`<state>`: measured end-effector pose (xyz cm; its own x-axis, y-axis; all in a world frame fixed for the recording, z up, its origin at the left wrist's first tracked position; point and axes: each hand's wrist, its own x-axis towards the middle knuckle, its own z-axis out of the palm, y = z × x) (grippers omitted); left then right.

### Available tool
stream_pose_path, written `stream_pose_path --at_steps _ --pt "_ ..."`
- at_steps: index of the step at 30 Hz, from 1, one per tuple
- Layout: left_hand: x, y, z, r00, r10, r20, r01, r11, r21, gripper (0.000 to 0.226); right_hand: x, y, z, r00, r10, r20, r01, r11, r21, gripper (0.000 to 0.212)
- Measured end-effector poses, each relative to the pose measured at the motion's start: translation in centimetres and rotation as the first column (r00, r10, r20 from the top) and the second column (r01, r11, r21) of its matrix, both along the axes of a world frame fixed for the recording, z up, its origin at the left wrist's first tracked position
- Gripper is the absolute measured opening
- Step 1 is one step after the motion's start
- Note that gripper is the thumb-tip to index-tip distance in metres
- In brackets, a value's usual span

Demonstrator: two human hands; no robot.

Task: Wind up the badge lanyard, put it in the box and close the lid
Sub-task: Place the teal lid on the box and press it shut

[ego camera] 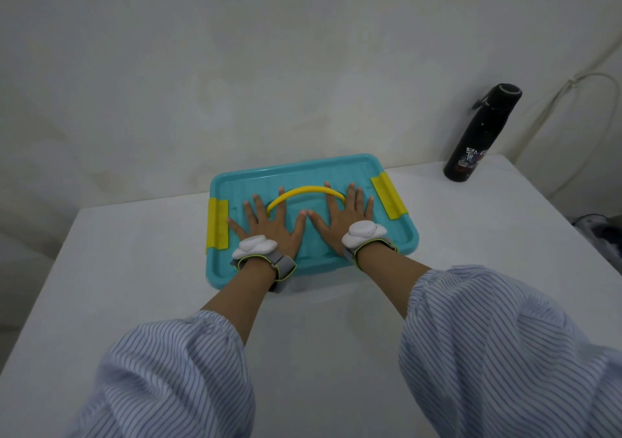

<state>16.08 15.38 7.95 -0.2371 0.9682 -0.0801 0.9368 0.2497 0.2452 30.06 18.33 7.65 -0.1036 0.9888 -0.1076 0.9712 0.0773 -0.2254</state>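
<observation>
A box with a turquoise lid (303, 172) sits on the white table, the lid lying flat on top. A yellow handle (304, 191) arches across the lid's middle, and yellow clips (217, 224) (388, 198) sit at its left and right ends. My left hand (269, 224) rests flat on the lid with fingers spread, left of centre. My right hand (343, 217) lies flat beside it, fingers spread, thumbs nearly touching. Neither hand holds anything. The badge lanyard is not visible; the box's inside is hidden under the lid.
A black bottle (478, 135) stands upright at the table's (471, 235) back right corner, near the wall. A pale cable (555, 101) hangs on the wall behind it. Both wrists wear white devices on grey straps. The table's left edge drops away at the left.
</observation>
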Motion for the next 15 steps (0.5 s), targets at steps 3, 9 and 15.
stream_pose_path --at_steps 3,9,15 --pt "-0.3 -0.2 0.1 1.000 -0.018 0.010 0.018 1.000 -0.008 0.065 0.0 -0.1 0.3 1.000 0.001 -0.008 -0.001 1.000 -0.012 0.077" --pt "-0.6 -0.4 0.2 0.999 -0.028 0.025 0.028 1.000 0.004 0.060 0.0 -0.5 0.5 1.000 -0.002 -0.011 0.002 1.000 -0.008 0.079" --pt "-1.1 -0.7 0.6 0.999 -0.043 0.021 0.043 0.999 0.014 0.057 -0.5 -1.1 0.8 1.000 -0.021 -0.018 0.021 1.000 0.006 0.079"
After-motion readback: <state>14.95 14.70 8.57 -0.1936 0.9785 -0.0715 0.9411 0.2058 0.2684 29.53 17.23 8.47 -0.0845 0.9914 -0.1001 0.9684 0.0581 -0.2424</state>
